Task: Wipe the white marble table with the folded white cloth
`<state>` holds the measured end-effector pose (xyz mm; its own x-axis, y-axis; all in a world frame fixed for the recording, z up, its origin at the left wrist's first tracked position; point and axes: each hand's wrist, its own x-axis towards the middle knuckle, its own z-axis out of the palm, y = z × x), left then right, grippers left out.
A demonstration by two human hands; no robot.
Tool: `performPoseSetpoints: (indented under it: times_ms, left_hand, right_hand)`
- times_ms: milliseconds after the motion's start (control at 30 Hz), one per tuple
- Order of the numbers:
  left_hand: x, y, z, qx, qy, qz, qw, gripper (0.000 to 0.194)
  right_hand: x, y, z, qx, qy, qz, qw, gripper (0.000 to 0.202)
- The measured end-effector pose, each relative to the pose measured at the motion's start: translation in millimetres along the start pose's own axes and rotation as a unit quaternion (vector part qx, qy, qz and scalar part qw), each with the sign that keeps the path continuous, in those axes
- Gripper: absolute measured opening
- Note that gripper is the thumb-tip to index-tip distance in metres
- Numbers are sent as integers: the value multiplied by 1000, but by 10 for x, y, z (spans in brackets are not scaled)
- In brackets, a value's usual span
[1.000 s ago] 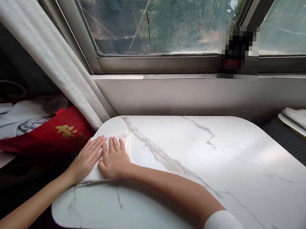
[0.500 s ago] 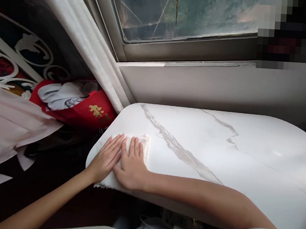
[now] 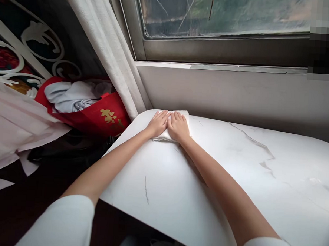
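A white cloth (image 3: 166, 137) lies flat at the far edge of the white marble-patterned table (image 3: 156, 167), close to its left corner. My left hand (image 3: 158, 124) presses on the cloth with its fingers stretched out. Beside it, touching, my right hand (image 3: 178, 127) lies flat on the same cloth, fingers extended forward. Both arms reach straight out across the tabletop. Much of the cloth is hidden under the hands.
Behind the table stands a grey wall (image 3: 224, 93) below a metal-framed window (image 3: 224, 48). A white curtain (image 3: 102, 41) hangs at the left. Next to it sits a red bag (image 3: 98, 115) with light grey fabric (image 3: 71, 95) inside.
Both hands and the cloth have moved from the table's near left edge forward and to the right, to its far edge. The arms are now stretched out further.
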<state>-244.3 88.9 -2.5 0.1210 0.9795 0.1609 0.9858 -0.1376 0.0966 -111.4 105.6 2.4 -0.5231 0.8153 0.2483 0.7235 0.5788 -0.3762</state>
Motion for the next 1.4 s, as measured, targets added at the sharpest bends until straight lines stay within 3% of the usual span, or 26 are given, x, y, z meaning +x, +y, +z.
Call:
performPoseSetpoints:
  times_ms: [67,167,433,667,1000,1100,1233,1400]
  left_hand:
    - [229,42,17,0,-4,-2,1000,49]
    - [396,86,34,-1,-2,-3,1000,48]
    - [234,183,66,-15,21,-13,1000,48]
    - [-262,612,14,-16,30,-8,999,49]
    - [-1588,1553,-78,-77,78,61,992,55]
    - [-1860,1761,-110,-90,66,84,990,59]
    - [-1968,1897,-133,-86,43,91,991,59]
    - [-1790,1883,-103,-88,43,92,991,57]
  right_hand:
    - [149,148,-6,-13,13,12,1000,53]
    - [256,267,-10,-24,18,24,999,52]
    - [70,238,-58,-35,14,16,999,53]
    - [-532,197,-220,-62,-3,-2,998,54]
    - [-2112,44,-624,-41,-55,-20,997,56]
    - [-2478,9,-733,-15,-74,-15,997,56]
    - [-2655,1,-811,6,-94,2,996,58]
    - [-2502,71,-821,-4,-85,13,996,59]
